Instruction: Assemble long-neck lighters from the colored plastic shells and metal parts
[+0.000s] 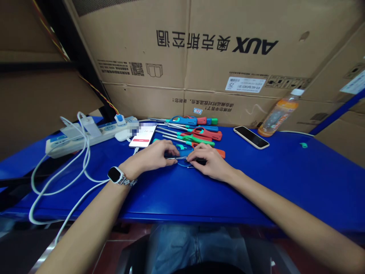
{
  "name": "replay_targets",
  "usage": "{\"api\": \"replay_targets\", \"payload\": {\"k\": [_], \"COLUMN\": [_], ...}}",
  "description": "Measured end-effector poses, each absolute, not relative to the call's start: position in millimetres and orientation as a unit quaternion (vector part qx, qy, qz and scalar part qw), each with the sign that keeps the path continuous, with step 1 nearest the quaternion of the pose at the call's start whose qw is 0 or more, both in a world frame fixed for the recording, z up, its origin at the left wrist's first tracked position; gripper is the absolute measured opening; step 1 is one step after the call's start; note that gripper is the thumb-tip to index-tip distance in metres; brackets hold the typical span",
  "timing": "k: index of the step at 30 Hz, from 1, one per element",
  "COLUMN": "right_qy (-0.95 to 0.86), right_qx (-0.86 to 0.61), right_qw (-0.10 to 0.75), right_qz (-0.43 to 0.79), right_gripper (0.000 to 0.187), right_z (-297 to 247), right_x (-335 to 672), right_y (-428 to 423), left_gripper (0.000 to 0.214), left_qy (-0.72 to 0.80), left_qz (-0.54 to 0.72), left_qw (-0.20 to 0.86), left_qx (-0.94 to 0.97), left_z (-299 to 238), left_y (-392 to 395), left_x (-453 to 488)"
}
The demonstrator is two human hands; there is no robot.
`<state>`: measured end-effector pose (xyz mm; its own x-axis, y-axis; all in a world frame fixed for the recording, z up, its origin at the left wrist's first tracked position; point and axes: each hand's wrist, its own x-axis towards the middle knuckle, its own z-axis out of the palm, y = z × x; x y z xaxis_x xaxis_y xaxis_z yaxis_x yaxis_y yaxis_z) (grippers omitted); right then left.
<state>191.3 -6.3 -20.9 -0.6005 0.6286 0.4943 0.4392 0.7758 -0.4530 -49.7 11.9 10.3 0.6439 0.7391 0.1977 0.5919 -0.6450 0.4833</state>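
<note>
My left hand (157,155), with a watch on its wrist, pinches a thin metal rod (172,158) low over the blue table. A dark part shows beneath its fingers. Close to its right, my right hand (209,160) has its fingertips curled at the rod's other end, by a thin wire. Under that palm sits a small black piece (201,161), mostly hidden. Between the hands lies a blue plastic part (185,152), partly covered. Just beyond are several long-necked lighters in red (209,133), green (199,140) and blue (185,120), their metal necks pointing left.
A lit phone (143,136) on a charging cable lies left, near a white power strip (108,131) and looping white cables (85,160). To the right are a second phone (251,137), an orange drink bottle (281,114) and a small teal piece (303,145). Cardboard (199,68) stands behind.
</note>
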Motion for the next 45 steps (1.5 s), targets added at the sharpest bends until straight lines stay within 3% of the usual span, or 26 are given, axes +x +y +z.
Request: {"api": "replay_targets", "payload": {"k": [3, 7, 18, 23, 32, 45], "right_qy": [-0.876, -0.876, -0.876, -0.887, -0.895, -0.919], "right_qx": [-0.318, -0.334, -0.309, -0.325, -0.327, -0.317], "right_qw": [0.333, 0.317, 0.324, 0.308, 0.265, 0.215], "right_qz": [0.145, 0.144, 0.176, 0.113, 0.149, 0.091], "right_gripper": [0.013, 0.014, 0.037, 0.026, 0.021, 0.020], "right_z": [-23, -22, -10, -7, -8, -3], "right_x": [191, 194, 204, 211, 216, 216], "right_y": [-6, -7, -10, -10, -9, -15], "left_gripper": [0.012, 0.008, 0.016, 0.021, 0.024, 0.024], "left_qy": [0.338, 0.322, 0.330, 0.306, 0.306, 0.305], "left_qz": [0.232, 0.194, 0.171, 0.168, 0.162, 0.157], "left_qw": [0.152, 0.140, 0.132, 0.126, 0.121, 0.122], "left_qx": [0.899, 0.916, 0.919, 0.929, 0.930, 0.931], "left_z": [9, 7, 2, 1, 1, -1], "left_y": [8, 4, 3, 4, 5, 3], "left_x": [-40, -29, -27, -27, -27, -23]}}
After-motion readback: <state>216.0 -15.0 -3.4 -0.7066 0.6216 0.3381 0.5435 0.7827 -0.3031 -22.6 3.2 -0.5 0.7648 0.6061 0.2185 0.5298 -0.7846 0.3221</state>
